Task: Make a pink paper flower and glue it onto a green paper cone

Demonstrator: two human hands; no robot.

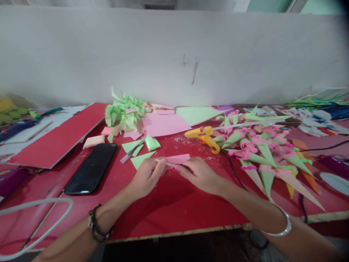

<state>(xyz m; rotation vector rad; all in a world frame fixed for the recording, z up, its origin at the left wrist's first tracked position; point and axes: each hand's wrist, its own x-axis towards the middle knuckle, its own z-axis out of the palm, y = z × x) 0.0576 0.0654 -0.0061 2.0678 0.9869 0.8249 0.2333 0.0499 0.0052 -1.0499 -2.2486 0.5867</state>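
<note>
Pink paper (178, 159) is up between the two hands, over the near middle of the desk (180, 211). Left hand (151, 174): grip pinched on the paper's left end. Right hand (200, 174): grip also closed on it, from the right. Thin pale strip (170, 164) along the lower edge; separate piece or fold, can't tell.

Progress, as judged: many cones (263, 153), pink-trimmed at the mouths, lie heaped to the right and look largely made up. The piece in hand looks unfinished, layered and not fixed to anything. Uncut-looking stock remains: pink sheet (166, 124), green sheet (195, 114), crumpled green paper (124, 112). How many pieces are left, can't tell.

Glue gun (205, 136) rests beside the heap, clear stick in its back, neither hand on it.

Containers: green packet (152, 143), plump, apparently filled with something green; peach packet (94, 141) near the phone (91, 169), contents uncertain. Cone interiors mostly hidden behind pink trim.
</note>
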